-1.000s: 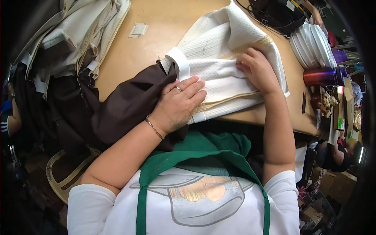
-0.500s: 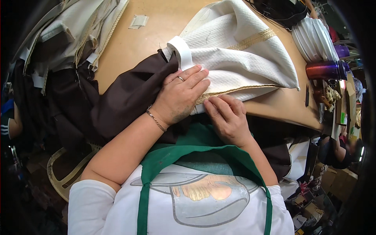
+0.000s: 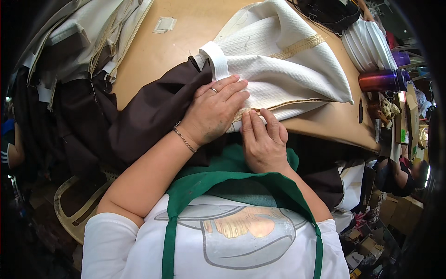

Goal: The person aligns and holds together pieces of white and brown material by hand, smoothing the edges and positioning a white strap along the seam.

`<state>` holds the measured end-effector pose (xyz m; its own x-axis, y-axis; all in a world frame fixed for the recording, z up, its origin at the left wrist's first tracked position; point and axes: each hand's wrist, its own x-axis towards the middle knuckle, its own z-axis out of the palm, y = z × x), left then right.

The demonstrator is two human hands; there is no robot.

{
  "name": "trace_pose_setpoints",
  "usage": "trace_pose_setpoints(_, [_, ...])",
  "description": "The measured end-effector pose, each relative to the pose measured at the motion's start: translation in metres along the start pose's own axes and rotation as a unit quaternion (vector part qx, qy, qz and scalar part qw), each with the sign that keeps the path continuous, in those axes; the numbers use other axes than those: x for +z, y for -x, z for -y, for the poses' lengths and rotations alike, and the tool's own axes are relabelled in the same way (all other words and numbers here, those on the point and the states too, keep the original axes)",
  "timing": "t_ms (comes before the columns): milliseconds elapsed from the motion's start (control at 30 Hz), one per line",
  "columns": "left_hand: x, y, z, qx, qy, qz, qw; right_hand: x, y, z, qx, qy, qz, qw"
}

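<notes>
A white quilted fabric piece (image 3: 283, 72) with yellowish stitched seams lies on the table, joined to dark brown cloth (image 3: 148, 111) at its left. My left hand (image 3: 216, 109), with a ring and a chain bracelet, lies flat where the two materials meet, fingers spread over the white side. Just beyond its fingertips stands a looped white strap (image 3: 216, 60). My right hand (image 3: 264, 137) is at the fabric's near edge, thumb and fingers close together on the yellowish seam (image 3: 239, 114). Part of that seam is hidden under my hands.
More white and brown sewn pieces (image 3: 83, 46) are heaped on the left. At the right edge of the tan table (image 3: 162, 46) are a purple-red bottle (image 3: 378, 80), a white pleated stack (image 3: 369, 46) and a black bag (image 3: 330, 14). A beige plastic chair (image 3: 69, 204) stands lower left.
My right hand has shifted slightly left and up along the seam, its fingers now reaching further over the edge. My left hand stays in place on the fabric.
</notes>
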<state>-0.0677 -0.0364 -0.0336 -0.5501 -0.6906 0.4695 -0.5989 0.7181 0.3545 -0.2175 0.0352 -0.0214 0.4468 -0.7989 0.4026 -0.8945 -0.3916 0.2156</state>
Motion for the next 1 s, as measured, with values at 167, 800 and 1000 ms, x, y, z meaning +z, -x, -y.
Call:
trace_pose_setpoints(167, [-0.014,0.0,-0.004,-0.016,0.02,0.059,0.998,0.004,0.004,0.0,-0.018,0.003,0.007,1.0])
trace_pose_setpoints(800, [-0.015,0.0,-0.003,-0.017,0.045,0.075,0.996,-0.019,-0.011,0.001,0.062,0.058,0.136,0.987])
trace_pose_setpoints(1000, [-0.015,0.0,-0.003,-0.022,0.045,0.079,0.996,-0.022,-0.014,-0.001,0.092,0.052,0.156,0.982])
